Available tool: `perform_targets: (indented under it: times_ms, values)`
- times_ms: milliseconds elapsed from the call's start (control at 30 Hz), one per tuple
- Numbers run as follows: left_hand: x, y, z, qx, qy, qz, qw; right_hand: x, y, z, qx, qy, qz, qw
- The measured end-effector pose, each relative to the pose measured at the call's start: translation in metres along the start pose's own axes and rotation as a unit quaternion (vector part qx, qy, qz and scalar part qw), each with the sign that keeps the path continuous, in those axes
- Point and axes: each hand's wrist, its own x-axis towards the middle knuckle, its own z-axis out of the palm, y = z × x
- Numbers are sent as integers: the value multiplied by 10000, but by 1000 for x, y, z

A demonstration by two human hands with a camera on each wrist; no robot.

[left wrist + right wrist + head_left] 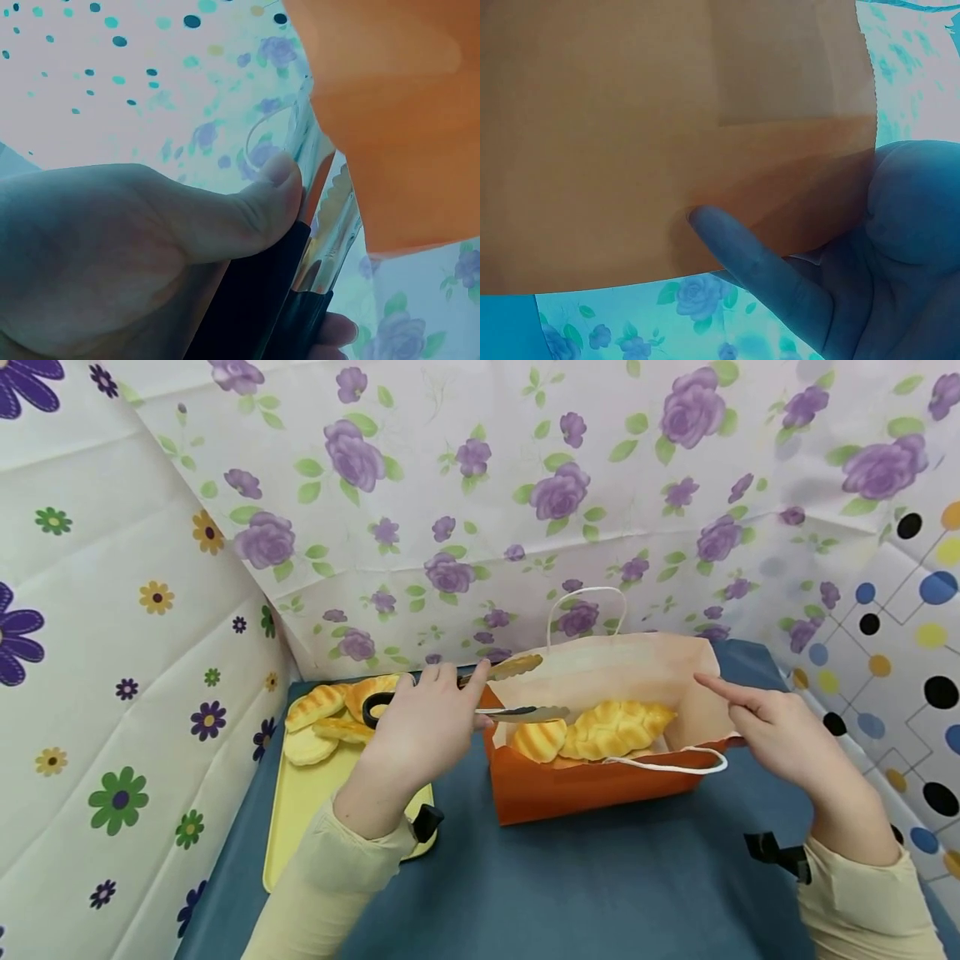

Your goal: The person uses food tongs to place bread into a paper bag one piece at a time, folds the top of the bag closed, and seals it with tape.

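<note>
My left hand (pixel 427 714) grips a pair of tongs (pixel 326 259) by its black handles, thumb along one side. The tongs' spread metal ends reach over the left rim of an orange paper bag (pixel 585 789), with nothing between them. Inside the bag, which lies with its wide mouth facing up, are a braided loaf (pixel 618 729) and a striped bun (pixel 538 741). At the bag's right edge, my right hand (pixel 780 735) pinches the paper wall, its index finger extended over the rim. One finger (pixel 754 262) lies against the paper in the right wrist view.
A yellow tray (pixel 300 827) stands left of the bag, partly hidden by my left arm. Several breads (pixel 315 706) are piled at its far end. White cord handles (pixel 667 768) loop from the bag. Patterned sheets (pixel 450 510) wall the blue-covered table (pixel 540 893).
</note>
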Motion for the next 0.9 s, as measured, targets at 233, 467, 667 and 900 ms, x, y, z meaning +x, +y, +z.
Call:
perform_targets:
  times_ms: [233, 467, 667, 900]
  values:
    - [-10, -9, 7, -189, 353, 27, 9992, 1, -1, 1, -55, 5, 26, 10000]
    - [-17, -19, 15, -275, 626, 86, 9976, 2, -1, 1, -46, 7, 21, 10000]
    - [-25, -29, 25, -552, 812, 67, 9951, 2, -1, 2, -58, 20, -1, 10000]
    - [-38, -42, 38, -891, 1045, 108, 9905, 2, -1, 2, -47, 78, -50, 9999]
